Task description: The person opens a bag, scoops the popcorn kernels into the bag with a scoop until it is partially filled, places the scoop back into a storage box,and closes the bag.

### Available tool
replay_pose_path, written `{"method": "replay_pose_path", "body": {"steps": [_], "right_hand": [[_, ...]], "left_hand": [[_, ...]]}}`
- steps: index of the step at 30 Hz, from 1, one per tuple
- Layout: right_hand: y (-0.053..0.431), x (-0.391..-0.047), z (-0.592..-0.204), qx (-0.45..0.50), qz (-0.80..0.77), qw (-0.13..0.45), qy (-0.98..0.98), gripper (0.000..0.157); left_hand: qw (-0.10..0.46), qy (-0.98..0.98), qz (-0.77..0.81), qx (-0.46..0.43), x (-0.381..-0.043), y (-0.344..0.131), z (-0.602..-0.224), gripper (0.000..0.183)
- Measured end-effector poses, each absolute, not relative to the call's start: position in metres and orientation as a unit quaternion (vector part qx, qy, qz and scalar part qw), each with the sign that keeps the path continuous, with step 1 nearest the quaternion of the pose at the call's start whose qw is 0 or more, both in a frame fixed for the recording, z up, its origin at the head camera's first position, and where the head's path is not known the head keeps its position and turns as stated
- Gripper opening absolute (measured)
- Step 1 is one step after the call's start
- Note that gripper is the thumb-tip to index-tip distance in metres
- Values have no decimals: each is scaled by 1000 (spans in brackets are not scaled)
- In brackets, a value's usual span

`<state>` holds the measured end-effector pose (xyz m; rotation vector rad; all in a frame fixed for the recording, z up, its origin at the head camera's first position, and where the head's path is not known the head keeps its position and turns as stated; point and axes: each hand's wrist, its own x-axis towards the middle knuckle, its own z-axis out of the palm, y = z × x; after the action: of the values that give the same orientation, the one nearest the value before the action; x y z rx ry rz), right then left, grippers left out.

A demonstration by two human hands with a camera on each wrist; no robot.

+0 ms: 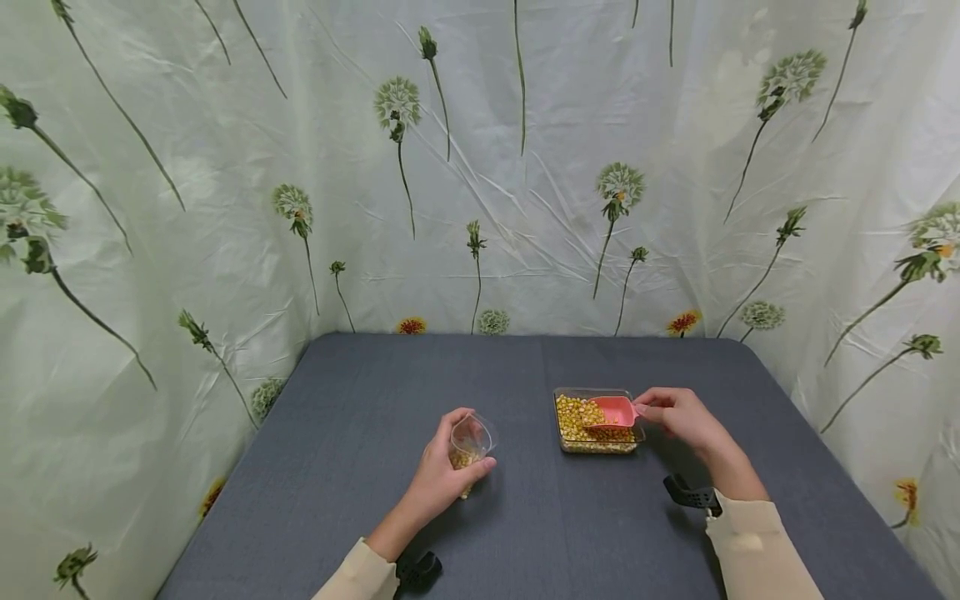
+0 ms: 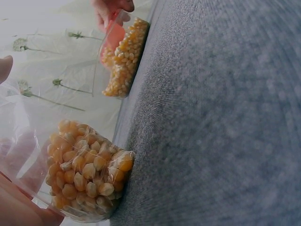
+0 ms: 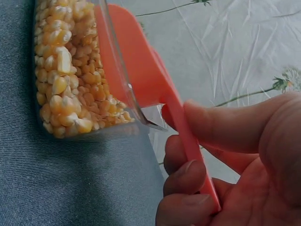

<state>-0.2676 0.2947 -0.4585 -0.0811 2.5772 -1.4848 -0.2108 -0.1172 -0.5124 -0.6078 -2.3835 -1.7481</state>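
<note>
My R fingers [image 3: 182, 177] are clamped on the handle of the pink scoop [image 3: 134, 56], its bowl just past 'em in the glass dish [image 1: 600, 448] of corn kernels [image 1: 572, 417], & my L fingers [image 1: 453, 417] curl round a clear container [image 1: 467, 442] w/ kernels, L of dish.

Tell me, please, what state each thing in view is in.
Bag: open, partly filled with kernels
Dish: uncovered, holding kernels
Scoop: dipped into the dish, partly loaded with kernels
Left hand: holding the bag
Right hand: gripping the scoop
Curtain: creased
</note>
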Motion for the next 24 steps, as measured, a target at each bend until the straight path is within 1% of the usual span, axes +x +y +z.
{"method": "replay_pose_path", "body": {"steps": [3, 11, 24], "right_hand": [[298, -268, -458, -30, -504, 75, 860, 25], [301, -267, -454, -25, -514, 57, 856, 26], [302, -266, -449, -30, -520, 50, 852, 30]], "left_hand": [[63, -788, -578, -202, -211, -117, -513, 75], [66, -792, -572, -202, -211, -117, -513, 74], [69, -794, -569, -203, -211, -117, -512, 73]]}}
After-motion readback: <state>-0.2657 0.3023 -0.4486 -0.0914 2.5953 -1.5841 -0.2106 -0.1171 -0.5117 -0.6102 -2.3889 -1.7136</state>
